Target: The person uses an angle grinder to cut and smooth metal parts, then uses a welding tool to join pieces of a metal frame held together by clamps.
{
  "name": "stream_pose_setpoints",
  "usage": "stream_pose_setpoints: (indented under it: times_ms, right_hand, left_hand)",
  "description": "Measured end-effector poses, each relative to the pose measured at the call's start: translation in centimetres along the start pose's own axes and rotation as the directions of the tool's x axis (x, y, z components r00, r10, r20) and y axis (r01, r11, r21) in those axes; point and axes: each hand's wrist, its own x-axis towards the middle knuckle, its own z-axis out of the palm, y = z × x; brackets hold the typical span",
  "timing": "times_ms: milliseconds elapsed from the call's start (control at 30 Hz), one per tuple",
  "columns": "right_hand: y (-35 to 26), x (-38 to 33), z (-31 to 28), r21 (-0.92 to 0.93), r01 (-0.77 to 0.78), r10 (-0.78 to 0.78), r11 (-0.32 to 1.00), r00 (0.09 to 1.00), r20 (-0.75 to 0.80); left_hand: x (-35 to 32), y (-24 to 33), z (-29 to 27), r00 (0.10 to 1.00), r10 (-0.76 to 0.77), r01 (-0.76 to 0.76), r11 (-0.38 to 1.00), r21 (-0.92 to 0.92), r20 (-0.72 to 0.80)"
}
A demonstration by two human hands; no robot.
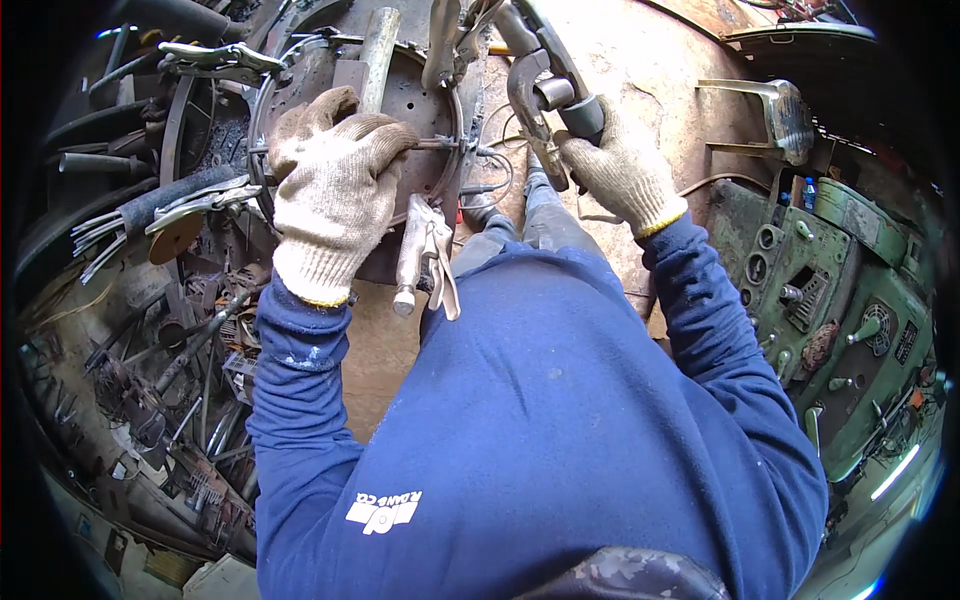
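My left hand (340, 180), in a cream knit glove, lies over the near left part of a round metal plate (415, 100) with a thin ring around it. Its fingers are curled, and what they hold is hidden underneath. Just beyond them a pale metal bar (378, 60) points away from me. My right hand (622, 165), gloved too, is closed around a dark clamp-like tool with a C-shaped jaw (527, 90), raised to the right of the plate. Locking pliers (428, 250) hang at the plate's near edge, beside my left hand. More locking pliers (222, 62) sit at its far left.
Metal rods and scrap (190, 350) crowd the left side. A stool-like metal frame (770, 120) stands at far right, with a green machine (800, 270) carrying knobs and levers nearer me. A cable (720, 178) crosses the brown floor (640, 50).
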Motion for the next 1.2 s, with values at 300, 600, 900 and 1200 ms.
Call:
stream_pose_setpoints:
  times_ms: [300,600,900,1200]
  right_hand:
    - [0.5,0.1,0.1,0.041,0.057,-0.055,0.998,0.997,-0.045]
    - [-1.8,0.2,-0.8,0.052,-0.034,0.031,0.998,0.998,0.049]
    - [-1.6,0.4,-0.2,-0.003,0.044,-0.044,0.999,0.999,0.002]
    - [1.9,0.1,0.7,-0.086,0.335,-0.344,0.938,0.928,-0.142]
  left_hand:
    - [0.0,-0.1,0.3,1.0,0.008,-0.008,1.0,-0.002,-0.025]
    - [-0.5,-0.3,0.5,1.0,0.005,-0.005,1.0,-0.005,-0.006]
    - [-0.3,-0.6,0.8,0.999,0.015,-0.019,0.993,-0.112,-0.036]
    - [-0.4,-0.4,0.5,1.0,0.005,-0.009,0.987,-0.158,-0.022]
